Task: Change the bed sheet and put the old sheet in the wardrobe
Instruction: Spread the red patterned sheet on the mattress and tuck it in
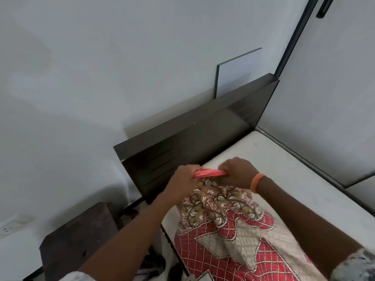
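Note:
A red and cream patterned bed sheet [229, 236] lies bunched over the near corner of a bare white mattress [284, 169]. Its pink-red edge [210, 173] is stretched between my two hands at the mattress corner by the dark headboard [192, 142]. My left hand [184, 177] grips the left end of that edge with curled fingers. My right hand [237, 171], with an orange band on the wrist, grips the right end.
A dark wooden bedside block [81, 236] stands at lower left beside the bed. A pale board [239, 72] leans against the wall behind the headboard. A wall socket [10, 226] is at far left. Grey walls close in behind and to the right.

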Tool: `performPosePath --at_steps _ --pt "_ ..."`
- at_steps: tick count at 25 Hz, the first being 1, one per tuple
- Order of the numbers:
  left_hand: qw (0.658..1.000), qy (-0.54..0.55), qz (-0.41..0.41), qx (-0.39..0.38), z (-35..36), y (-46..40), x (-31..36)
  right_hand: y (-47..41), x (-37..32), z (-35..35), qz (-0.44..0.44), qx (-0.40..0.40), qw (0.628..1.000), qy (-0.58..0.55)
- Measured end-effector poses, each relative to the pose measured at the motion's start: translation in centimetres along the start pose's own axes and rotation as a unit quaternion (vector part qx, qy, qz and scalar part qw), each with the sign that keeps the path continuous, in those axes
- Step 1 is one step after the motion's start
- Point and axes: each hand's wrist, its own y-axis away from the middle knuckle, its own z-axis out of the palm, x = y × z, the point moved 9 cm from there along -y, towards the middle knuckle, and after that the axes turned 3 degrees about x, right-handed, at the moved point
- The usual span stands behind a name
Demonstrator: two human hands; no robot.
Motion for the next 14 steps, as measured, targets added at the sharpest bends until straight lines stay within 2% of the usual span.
performPosePath --at_steps 2,4,6,7,9,11,13,14 --pt "0.999 -0.04 0.02 -0.018 0.3 -0.3 0.3 2.6 3.8 3.8 0.058 -0.169 0.983 0.034" --pt "0.998 -0.058 0.022 -0.017 0.5 -1.4 0.4 5.7 7.6 7.4 0.108 -0.31 0.943 0.05" --pt "0.996 -0.086 0.01 -0.013 0.5 -2.7 0.2 7.5 11.6 10.0 0.132 -0.39 0.903 0.123" --pt "0.995 -0.1 0.0 -0.014 0.8 -3.5 -0.2 7.5 13.8 10.5 0.147 -0.394 0.893 0.158" --pt "0.989 -0.142 -0.029 -0.02 1.5 -5.1 -1.7 5.5 17.8 9.6 0.179 -0.306 0.915 0.194" --pt "0.981 -0.183 -0.061 -0.02 2.4 -7.1 -3.3 2.4 21.8 5.4 0.231 -0.104 0.941 0.226" --pt "0.973 -0.214 -0.088 -0.019 4.0 -10.6 -4.9 -0.3 26.2 -0.4 0.299 0.116 0.93 0.181" --pt "0.971 -0.22 -0.095 -0.018 5.1 -12.7 -5.6 -1.4 28.7 -2.4 0.342 0.192 0.911 0.129"
